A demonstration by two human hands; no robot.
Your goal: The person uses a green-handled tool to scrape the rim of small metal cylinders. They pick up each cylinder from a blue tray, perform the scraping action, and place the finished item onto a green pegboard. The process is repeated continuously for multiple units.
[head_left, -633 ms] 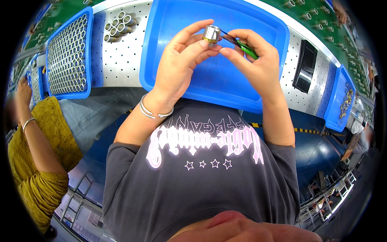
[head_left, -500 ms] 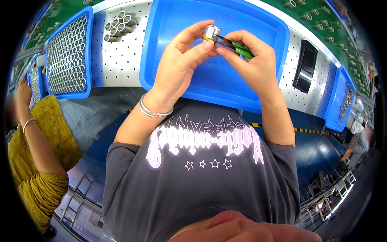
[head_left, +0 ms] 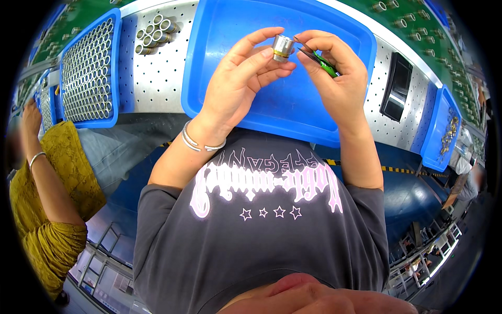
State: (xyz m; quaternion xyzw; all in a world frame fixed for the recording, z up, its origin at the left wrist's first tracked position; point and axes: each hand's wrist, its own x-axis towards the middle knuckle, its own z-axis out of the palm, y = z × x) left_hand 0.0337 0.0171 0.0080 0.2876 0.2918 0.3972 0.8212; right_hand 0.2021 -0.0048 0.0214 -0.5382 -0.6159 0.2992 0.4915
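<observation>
My left hand [head_left: 235, 81] pinches a short silver metal sleeve [head_left: 283, 46] with a yellow band round its lower part. The sleeve stands nearly upright between thumb and fingers, above a large blue tray [head_left: 314, 112]. Just to its right, my right hand [head_left: 340, 70] is closed round green-and-black tweezers [head_left: 327, 65]. Their dark prongs point up and left toward the sleeve, and the right fingertips come close to its upper rim. Whether the prongs touch the sleeve, I cannot tell.
Several similar sleeves [head_left: 154, 35] stand on the perforated metal bench [head_left: 157, 86]. A blue tray at left holds rows of sleeves [head_left: 86, 73]. At right lie a black flat object [head_left: 396, 86] and a blue bin of small metal parts [head_left: 448, 133]. A co-worker's arm [head_left: 49, 183] is at far left.
The sleeve has shifted slightly right and down, showing more of its yellow band. My right hand and the tweezers have moved a little right, with the fingertips now near the sleeve's upper rim.
</observation>
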